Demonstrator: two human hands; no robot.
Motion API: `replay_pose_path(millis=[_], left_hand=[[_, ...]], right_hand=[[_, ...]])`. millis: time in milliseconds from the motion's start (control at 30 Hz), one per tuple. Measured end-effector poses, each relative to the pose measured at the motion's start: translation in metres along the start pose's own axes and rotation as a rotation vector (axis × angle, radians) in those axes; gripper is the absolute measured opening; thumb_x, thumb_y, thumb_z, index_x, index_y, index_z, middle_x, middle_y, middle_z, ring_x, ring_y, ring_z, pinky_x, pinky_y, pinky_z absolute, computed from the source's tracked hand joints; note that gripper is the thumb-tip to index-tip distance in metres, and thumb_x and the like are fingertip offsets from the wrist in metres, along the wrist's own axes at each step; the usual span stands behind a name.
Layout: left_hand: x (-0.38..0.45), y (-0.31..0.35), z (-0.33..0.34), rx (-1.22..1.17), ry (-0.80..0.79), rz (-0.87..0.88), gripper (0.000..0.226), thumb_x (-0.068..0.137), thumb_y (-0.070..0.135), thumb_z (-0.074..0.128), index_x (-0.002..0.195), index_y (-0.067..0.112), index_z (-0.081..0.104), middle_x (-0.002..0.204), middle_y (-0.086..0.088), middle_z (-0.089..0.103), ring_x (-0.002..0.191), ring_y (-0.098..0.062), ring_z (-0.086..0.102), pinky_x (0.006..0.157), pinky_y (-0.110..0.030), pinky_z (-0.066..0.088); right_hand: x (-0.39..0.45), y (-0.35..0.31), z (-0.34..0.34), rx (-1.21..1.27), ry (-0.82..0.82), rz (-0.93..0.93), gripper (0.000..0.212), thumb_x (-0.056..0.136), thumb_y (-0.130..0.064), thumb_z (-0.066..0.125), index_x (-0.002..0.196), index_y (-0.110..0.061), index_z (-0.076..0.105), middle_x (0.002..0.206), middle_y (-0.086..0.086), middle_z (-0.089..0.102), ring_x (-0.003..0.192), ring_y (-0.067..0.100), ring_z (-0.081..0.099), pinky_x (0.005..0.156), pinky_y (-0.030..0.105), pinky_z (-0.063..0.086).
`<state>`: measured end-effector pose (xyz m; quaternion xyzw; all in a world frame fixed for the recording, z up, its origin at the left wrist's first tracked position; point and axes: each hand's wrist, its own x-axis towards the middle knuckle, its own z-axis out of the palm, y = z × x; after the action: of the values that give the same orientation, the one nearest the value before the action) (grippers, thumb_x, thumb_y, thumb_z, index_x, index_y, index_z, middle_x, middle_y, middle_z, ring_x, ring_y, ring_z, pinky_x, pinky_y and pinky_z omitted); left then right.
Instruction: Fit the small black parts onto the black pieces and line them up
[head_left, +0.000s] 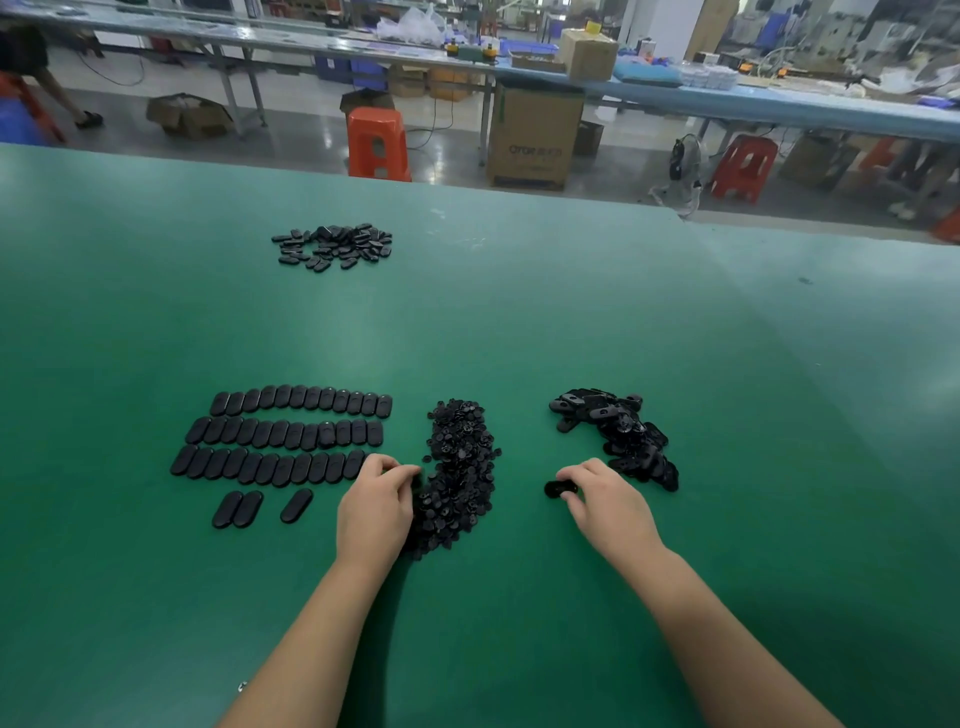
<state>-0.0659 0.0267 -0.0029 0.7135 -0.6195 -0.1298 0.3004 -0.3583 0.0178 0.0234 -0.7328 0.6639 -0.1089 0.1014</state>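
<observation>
Pick-up step in hand. Left hand (375, 501) pinches into the small-parts pile (460, 467); right hand (605, 496) grips one black piece (558, 488) on the surface (519, 312). Next, seemingly: fit them together, then extend the short row (260, 508).

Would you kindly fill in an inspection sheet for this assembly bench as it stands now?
Surface: green table, a few pale specks near its far edge.
Job's things: rows of oval pieces; pile of small parts; heap of loose pieces; far pile.
Clutter: nothing seen.
Grippers: left hand pinches at the small parts; right hand holds one oval piece.
Cables: on the floor beyond.
Surroundings: orange stools, cardboard box, long benches.
</observation>
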Motion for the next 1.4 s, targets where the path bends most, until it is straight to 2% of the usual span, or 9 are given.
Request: replay_pose_path(millis=[133, 233, 500, 600, 800, 967, 1033, 1233, 1400], left_hand=[[0.000, 0.000, -0.001, -0.012, 0.001, -0.004, 0.016, 0.096, 0.020, 0.064, 0.106, 0.019, 0.076, 0.101, 0.010, 0.059, 0.071, -0.009, 0.058, 0.061, -0.028, 0.051], [0.000, 0.000, -0.001, -0.016, 0.000, -0.010, 0.014, 0.096, 0.021, 0.064, 0.103, 0.020, 0.076, 0.100, 0.011, 0.058, 0.068, -0.008, 0.058, 0.061, -0.029, 0.051], [0.000, 0.003, -0.001, -0.019, 0.013, -0.023, 0.013, 0.098, 0.022, 0.061, 0.101, 0.019, 0.072, 0.100, 0.009, 0.059, 0.068, -0.009, 0.059, 0.063, -0.030, 0.053], [0.002, 0.004, -0.001, -0.059, 0.036, -0.029, 0.011, 0.098, 0.018, 0.057, 0.100, 0.016, 0.068, 0.098, 0.007, 0.060, 0.071, -0.006, 0.058, 0.063, -0.029, 0.050], [0.000, 0.005, -0.007, -0.266, 0.076, -0.096, 0.014, 0.098, 0.018, 0.052, 0.089, 0.026, 0.057, 0.077, 0.010, 0.060, 0.067, -0.006, 0.056, 0.054, -0.025, 0.037], [-0.003, 0.007, -0.012, -0.357, 0.088, -0.139, 0.018, 0.099, 0.023, 0.053, 0.084, 0.033, 0.055, 0.067, 0.006, 0.062, 0.058, -0.007, 0.054, 0.045, -0.018, 0.037], [-0.004, 0.008, -0.013, -0.396, 0.088, -0.139, 0.019, 0.100, 0.023, 0.056, 0.084, 0.034, 0.057, 0.069, 0.007, 0.066, 0.053, -0.007, 0.054, 0.044, -0.017, 0.039], [-0.008, 0.014, -0.017, -0.468, 0.048, -0.146, 0.018, 0.098, 0.020, 0.061, 0.084, 0.031, 0.065, 0.061, 0.006, 0.067, 0.047, -0.007, 0.057, 0.045, -0.013, 0.041], [-0.005, 0.046, -0.021, -0.687, -0.068, -0.153, 0.015, 0.093, 0.008, 0.066, 0.087, 0.021, 0.070, 0.062, -0.004, 0.068, 0.050, -0.011, 0.060, 0.051, -0.019, 0.049]], right_hand=[[0.000, -0.001, 0.000, 0.109, -0.009, 0.088, 0.005, 0.097, -0.027, 0.065, 0.099, -0.026, 0.061, 0.094, -0.013, 0.054, 0.077, 0.007, 0.052, 0.061, 0.022, 0.033], [-0.003, -0.004, -0.002, 0.263, 0.020, 0.124, 0.012, 0.094, -0.025, 0.068, 0.089, -0.030, 0.059, 0.085, -0.014, 0.053, 0.066, 0.003, 0.048, 0.058, 0.018, 0.033], [-0.017, -0.024, -0.006, 0.801, 0.131, 0.246, 0.017, 0.096, -0.017, 0.067, 0.091, -0.033, 0.069, 0.058, -0.006, 0.053, 0.052, 0.008, 0.050, 0.050, 0.024, 0.043], [-0.025, -0.035, 0.000, 0.968, 0.129, 0.278, 0.026, 0.099, -0.005, 0.055, 0.095, -0.024, 0.073, 0.073, -0.007, 0.072, 0.061, 0.007, 0.065, 0.057, 0.023, 0.055], [-0.030, -0.050, 0.021, 1.020, 0.166, 0.292, 0.023, 0.100, -0.007, 0.058, 0.093, -0.025, 0.070, 0.080, -0.006, 0.073, 0.069, 0.015, 0.071, 0.064, 0.028, 0.060], [-0.033, -0.053, 0.030, 1.027, 0.182, 0.278, 0.038, 0.100, -0.010, 0.060, 0.119, -0.043, 0.057, 0.086, -0.001, 0.073, 0.072, 0.012, 0.072, 0.073, 0.028, 0.061], [-0.034, -0.052, 0.031, 1.016, 0.175, 0.289, 0.037, 0.100, -0.011, 0.061, 0.125, -0.037, 0.058, 0.091, -0.004, 0.074, 0.075, 0.010, 0.073, 0.076, 0.028, 0.061], [-0.034, -0.051, 0.029, 1.051, 0.226, 0.313, 0.010, 0.102, -0.012, 0.058, 0.103, -0.022, 0.058, 0.087, -0.008, 0.078, 0.078, 0.010, 0.076, 0.068, 0.022, 0.059], [-0.033, -0.050, 0.030, 1.096, 0.203, 0.326, 0.010, 0.105, -0.013, 0.048, 0.102, -0.019, 0.055, 0.089, -0.005, 0.078, 0.078, 0.017, 0.076, 0.073, 0.040, 0.062]])
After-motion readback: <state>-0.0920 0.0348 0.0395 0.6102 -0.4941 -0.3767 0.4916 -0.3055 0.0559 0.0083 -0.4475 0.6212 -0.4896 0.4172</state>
